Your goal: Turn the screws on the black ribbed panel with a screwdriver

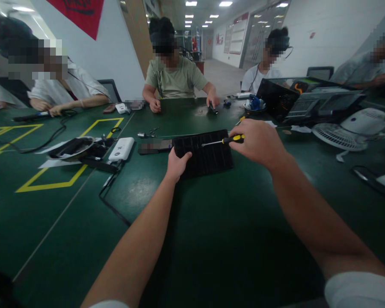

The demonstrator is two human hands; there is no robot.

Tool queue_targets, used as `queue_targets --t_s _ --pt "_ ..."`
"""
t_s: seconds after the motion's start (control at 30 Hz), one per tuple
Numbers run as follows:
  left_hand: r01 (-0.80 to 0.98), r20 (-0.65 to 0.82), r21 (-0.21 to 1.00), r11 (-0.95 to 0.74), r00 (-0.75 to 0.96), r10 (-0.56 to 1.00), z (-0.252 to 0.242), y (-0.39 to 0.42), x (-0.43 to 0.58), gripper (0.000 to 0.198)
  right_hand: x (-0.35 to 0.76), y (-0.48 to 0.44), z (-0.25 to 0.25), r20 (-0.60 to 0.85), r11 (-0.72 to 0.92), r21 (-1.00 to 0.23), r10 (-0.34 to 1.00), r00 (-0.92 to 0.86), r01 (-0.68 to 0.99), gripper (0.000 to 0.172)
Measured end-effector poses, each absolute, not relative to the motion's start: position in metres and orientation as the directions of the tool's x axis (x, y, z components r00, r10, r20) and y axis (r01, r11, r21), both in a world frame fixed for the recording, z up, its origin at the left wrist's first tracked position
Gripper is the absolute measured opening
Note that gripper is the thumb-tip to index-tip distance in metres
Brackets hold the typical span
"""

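My left hand (177,164) grips the left edge of a flat black panel (208,160) with ridges across it, thumb on top. What the panel belongs to, I cannot make out. In my right hand (259,141) is a screwdriver (233,139) with a yellow and black handle, held by fingers and thumb. Its thin metal shaft points left across the panel; whether the tip touches the surface I cannot tell. A dark phone-like slab (155,146) lies just left of the panel. Beyond it is a small metal cylinder (142,135) beside tiny loose pieces.
On the green table (211,239), a white power bank (122,149) with a cable lies at the left beside a round dark tray (71,148). A white fan (349,128) and black cases (321,102) occupy the right. Several people sit around the far side.
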State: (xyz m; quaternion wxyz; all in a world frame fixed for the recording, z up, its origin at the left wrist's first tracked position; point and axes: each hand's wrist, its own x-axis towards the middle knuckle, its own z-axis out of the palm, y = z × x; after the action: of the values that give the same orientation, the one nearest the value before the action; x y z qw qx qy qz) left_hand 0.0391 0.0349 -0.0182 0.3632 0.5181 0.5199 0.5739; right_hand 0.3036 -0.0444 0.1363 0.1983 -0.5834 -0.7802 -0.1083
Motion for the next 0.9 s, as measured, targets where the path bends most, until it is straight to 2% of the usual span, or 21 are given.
queue_targets --t_s 0.3,0.5,0.7,0.9 --pt "0.12 0.221 0.972 -0.2 -0.193 0.956 -0.0168 0.0342 0.0384 0.04 0.2977 -0.0445 0.138 0.432 0.245 -0.076 0.882 -0.19 0.966 0.027" --pt "0.112 0.224 0.972 -0.205 -0.185 0.957 -0.0164 0.0339 0.0385 0.04 0.2974 -0.0441 0.1423 0.361 0.224 -0.072 0.914 -0.184 0.972 0.026" --pt "0.127 0.225 0.971 -0.203 -0.19 0.956 -0.0145 0.0328 0.0384 0.04 0.2951 -0.0429 0.1395 0.237 0.219 -0.045 0.95 -0.202 0.975 0.032" --pt "0.13 0.206 0.975 -0.183 -0.192 0.96 -0.0149 0.0335 0.0389 0.04 0.2953 -0.04 0.1395 0.231 0.215 -0.096 0.954 -0.189 0.972 0.033"
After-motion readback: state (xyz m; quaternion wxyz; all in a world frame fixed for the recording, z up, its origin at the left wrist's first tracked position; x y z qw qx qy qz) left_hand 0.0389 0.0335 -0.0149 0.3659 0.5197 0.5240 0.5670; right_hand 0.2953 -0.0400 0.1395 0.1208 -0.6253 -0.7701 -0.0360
